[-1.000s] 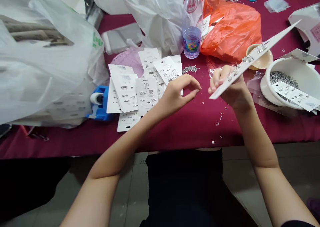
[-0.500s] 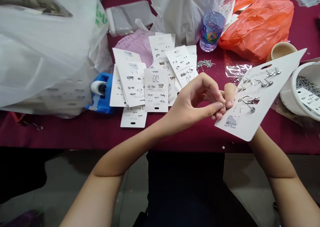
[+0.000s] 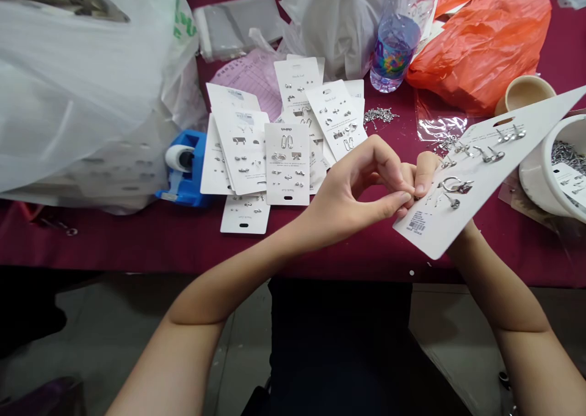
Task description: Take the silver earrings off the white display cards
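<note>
**Pinched at the card's edge**

The right hand (image 3: 426, 173) grips a white earring card (image 3: 476, 199), held tilted above the maroon counter (image 3: 137, 239). The left hand (image 3: 348, 190) is closed in a pinch against the card's edge; anything held there is too small to tell. Loose earring cards (image 3: 281, 171) lie just beside it, and a white bowl (image 3: 535, 181) of silver pieces (image 3: 566, 154) sits right of the card.

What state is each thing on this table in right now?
left hand: fingertips at the earring card's edge
right hand: holding the card up
earring card: tilted, earrings attached
loose cards: overlapping
water bottle: standing, partly full
white bowl: holding metal pieces
orange bag: crumpled
</note>
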`<state>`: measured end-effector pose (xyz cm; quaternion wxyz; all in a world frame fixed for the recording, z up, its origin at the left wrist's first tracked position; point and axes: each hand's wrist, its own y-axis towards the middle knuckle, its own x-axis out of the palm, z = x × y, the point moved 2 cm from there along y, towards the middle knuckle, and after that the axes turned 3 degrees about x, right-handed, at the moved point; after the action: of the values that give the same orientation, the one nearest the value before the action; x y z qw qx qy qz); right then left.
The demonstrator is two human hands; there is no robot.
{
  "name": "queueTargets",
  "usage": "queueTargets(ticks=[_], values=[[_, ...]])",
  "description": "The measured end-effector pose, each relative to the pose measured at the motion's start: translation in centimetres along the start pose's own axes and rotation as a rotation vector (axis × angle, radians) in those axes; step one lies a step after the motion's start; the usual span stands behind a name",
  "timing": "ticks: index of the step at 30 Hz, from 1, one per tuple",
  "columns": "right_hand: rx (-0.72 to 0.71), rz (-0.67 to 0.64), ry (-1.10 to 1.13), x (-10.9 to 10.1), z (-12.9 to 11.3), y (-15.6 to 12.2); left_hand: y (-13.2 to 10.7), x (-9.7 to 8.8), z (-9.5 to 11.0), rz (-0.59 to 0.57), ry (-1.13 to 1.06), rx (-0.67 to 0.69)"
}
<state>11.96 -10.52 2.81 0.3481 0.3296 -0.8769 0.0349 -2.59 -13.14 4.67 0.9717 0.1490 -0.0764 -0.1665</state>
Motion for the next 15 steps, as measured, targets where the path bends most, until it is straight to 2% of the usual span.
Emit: queueTargets(ticks=[9,13,15], values=[[-0.065,-0.079,0.003,0.22,0.04,0.01,-0.43,0.19,-0.04,0.005,-0.065,-0.026],[-0.042,-0.027,-0.021,0.36,-0.27,-0.09,-0.46,0.15,0.0,-0.002,-0.071,-0.038],[0.069,0.055,-0.037,0.54,-0.34,-0.02,-0.46,0.09,-0.03,-0.018,-0.06,-0.036]])
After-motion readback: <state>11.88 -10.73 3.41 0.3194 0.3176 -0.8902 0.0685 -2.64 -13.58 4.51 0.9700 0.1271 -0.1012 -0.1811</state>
